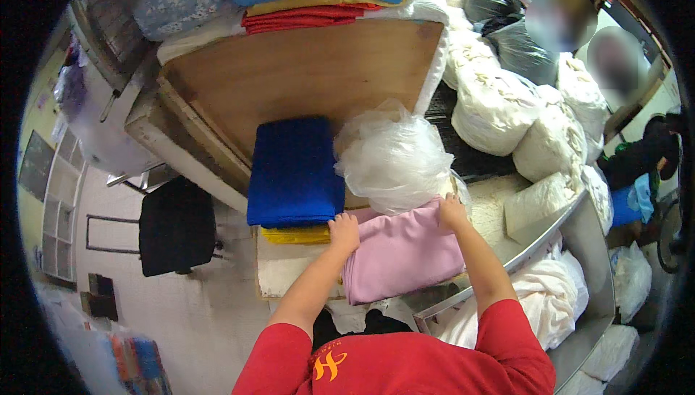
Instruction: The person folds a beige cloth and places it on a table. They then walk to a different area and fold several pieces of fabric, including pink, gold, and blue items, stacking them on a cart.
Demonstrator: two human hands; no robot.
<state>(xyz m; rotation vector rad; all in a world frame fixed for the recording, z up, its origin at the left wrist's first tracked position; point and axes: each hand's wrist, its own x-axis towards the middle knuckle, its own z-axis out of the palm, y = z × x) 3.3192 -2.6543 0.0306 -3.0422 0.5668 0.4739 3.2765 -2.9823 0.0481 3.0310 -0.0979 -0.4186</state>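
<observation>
A folded pink cloth (404,254) lies in front of me, its near edge hanging past the table's edge (288,270). My left hand (344,231) rests at its far left corner, close beside a stack of folded blue cloth (296,172). Folded yellow cloth (296,235) shows under the blue. At the far right corner of the pink cloth is my right hand (453,212), its fingers on the fabric. Whether either hand pinches the cloth is hard to see. A crumpled clear plastic bag (393,156) sits just beyond the pink cloth.
Behind the table stands a wooden panel (320,64) with folded blue and red cloths (304,18) on top. White wrapped bundles (494,107) crowd the right. A metal bin (592,275) holds white cloth (543,297). A black chair (176,227) stands left; people are at the far right.
</observation>
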